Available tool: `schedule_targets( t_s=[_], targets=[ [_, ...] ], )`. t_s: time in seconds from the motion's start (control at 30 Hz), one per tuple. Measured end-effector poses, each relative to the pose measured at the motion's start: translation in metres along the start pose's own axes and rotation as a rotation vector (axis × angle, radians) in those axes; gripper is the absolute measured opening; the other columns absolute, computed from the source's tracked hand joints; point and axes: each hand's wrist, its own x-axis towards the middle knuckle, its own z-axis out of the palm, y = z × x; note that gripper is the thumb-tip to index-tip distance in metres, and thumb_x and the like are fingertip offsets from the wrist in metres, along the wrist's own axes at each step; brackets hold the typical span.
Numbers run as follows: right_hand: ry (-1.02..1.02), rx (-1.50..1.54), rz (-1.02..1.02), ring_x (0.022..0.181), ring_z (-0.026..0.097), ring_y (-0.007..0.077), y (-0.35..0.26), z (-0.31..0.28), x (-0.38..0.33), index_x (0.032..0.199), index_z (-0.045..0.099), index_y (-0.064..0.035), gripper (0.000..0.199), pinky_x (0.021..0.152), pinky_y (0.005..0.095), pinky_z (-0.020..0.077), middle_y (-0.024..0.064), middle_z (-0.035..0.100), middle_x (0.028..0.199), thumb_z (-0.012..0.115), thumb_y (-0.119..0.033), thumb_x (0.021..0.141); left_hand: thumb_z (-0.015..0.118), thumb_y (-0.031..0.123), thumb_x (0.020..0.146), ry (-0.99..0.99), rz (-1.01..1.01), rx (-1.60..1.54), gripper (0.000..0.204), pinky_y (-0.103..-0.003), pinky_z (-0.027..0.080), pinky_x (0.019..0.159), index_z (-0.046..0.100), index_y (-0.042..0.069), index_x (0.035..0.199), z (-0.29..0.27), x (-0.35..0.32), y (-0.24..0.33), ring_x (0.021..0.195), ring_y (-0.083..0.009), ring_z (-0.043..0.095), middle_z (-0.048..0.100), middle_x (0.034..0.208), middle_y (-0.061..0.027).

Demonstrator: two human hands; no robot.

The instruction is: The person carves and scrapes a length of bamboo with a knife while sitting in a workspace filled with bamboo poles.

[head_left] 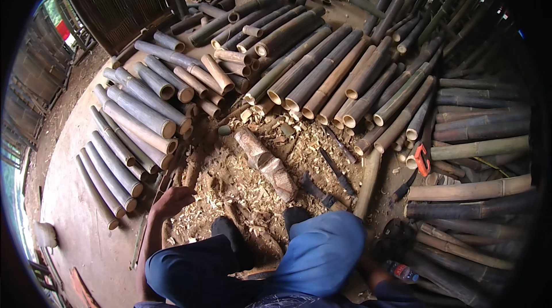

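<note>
**Bamboo Workshop Under a Rustic Shelter**

The scene was an open-sided bamboo workshop with an earthen floor. A wooden chopping block stood amid pale shavings. Cut bamboo poles fanned out behind the block, shorter grey lengths lay to its left, and a saw with an orange handle rested to its right. A woven bamboo screen rose beyond the poles.

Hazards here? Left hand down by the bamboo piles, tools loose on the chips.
1. The left hand rests on the ground beside stacked bamboo tubes; a roll could pinch fingers.
2. Dark blade-like tools lie loose in the wood chips near the feet, easy to step on or reach into.
3. The orange-handled saw sits among poles, partly hidden. The right hand is out of view.
</note>
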Motion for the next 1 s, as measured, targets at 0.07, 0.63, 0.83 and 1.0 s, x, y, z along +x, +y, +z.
schedule_targets(
  t_s=[0.07,0.63,0.83,1.0],
  targets=[
    [-0.023,0.02,-0.003,0.092,0.068,0.0374,-0.005,-0.006,0.006,0.101,0.057,-0.0027,0.042,0.08,0.049,0.0507,0.0217,0.067,0.096,0.065,-0.044,0.095,0.069,0.017,0.097,-0.032,0.008,0.062,0.031,-0.035,0.056,0.087,0.068,0.001,0.124,0.001,0.011,-0.004,0.098,-0.0207,0.07,0.074,0.107,-0.0121],
    [0.141,-0.041,-0.253,0.085,0.067,0.0398,-0.003,-0.013,0.067,0.095,0.062,-0.0034,0.035,0.076,0.0481,0.0515,0.0214,0.067,0.088,0.062,-0.038,0.1,0.071,0.028,0.095,-0.431,-0.102,0.023,0.041,-0.039,0.057,0.092,0.067,0.009,0.131,0.119,0.015,-0.027,0.105,-0.0259,0.071,0.074,0.115,-0.0142],
    [0.214,0.064,-0.157,0.092,0.064,0.0398,-0.05,-0.004,0.018,0.094,0.058,-0.0028,0.039,0.082,0.0479,0.0475,0.0217,0.065,0.091,0.061,-0.041,0.1,0.071,0.033,0.094,-0.295,-0.033,-0.091,0.041,-0.04,0.058,0.077,0.07,0.005,0.125,0.167,-0.006,-0.041,0.087,-0.0251,0.072,0.075,0.102,-0.0143],
    [0.215,0.193,-0.258,0.084,0.065,0.0257,0.011,0.022,0.051,0.093,0.061,-0.0018,0.038,0.076,0.0434,0.0493,0.0173,0.065,0.086,0.065,-0.039,0.1,0.071,0.033,0.095,-0.174,-0.088,-0.236,0.041,-0.039,0.059,0.076,0.069,0.005,0.125,0.168,-0.028,-0.013,0.086,-0.0246,0.072,0.075,0.102,-0.0142]
  ],
)
